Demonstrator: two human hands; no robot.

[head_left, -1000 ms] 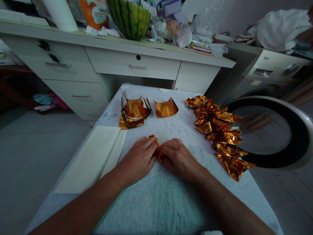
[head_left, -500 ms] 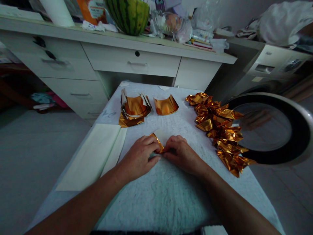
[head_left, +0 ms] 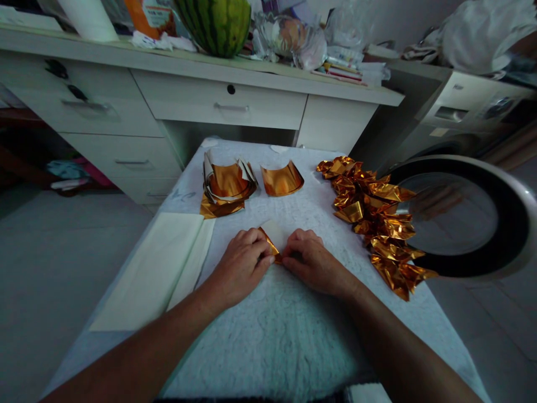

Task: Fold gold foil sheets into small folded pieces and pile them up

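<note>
Between my hands, low over the cloth-covered table [head_left: 268, 336], is a small sheet of gold foil paper [head_left: 274, 232], its pale back up and a gold edge folded over. My left hand [head_left: 245, 260] pinches the folded edge between thumb and fingers. Curled fingers of my right hand [head_left: 308, 257] grip the sheet's right side near its lower corner. Beyond them stands a stack of curved gold foil sheets [head_left: 229, 179], with a single curved gold sheet [head_left: 283, 180] beside it. To the right lies a row of folded gold foil pieces [head_left: 373, 218].
Folded pale paper [head_left: 151, 268] lies along the table's left side. Behind the table is a white desk with drawers [head_left: 226, 106], carrying a watermelon [head_left: 216, 25] and a glass bowl [head_left: 281, 36]. An open washing machine door [head_left: 457, 215] borders the right edge.
My left thumb has moved up and in against the folded edge. Both hands stay at nearly the same spot, and the view has shifted slightly.
</note>
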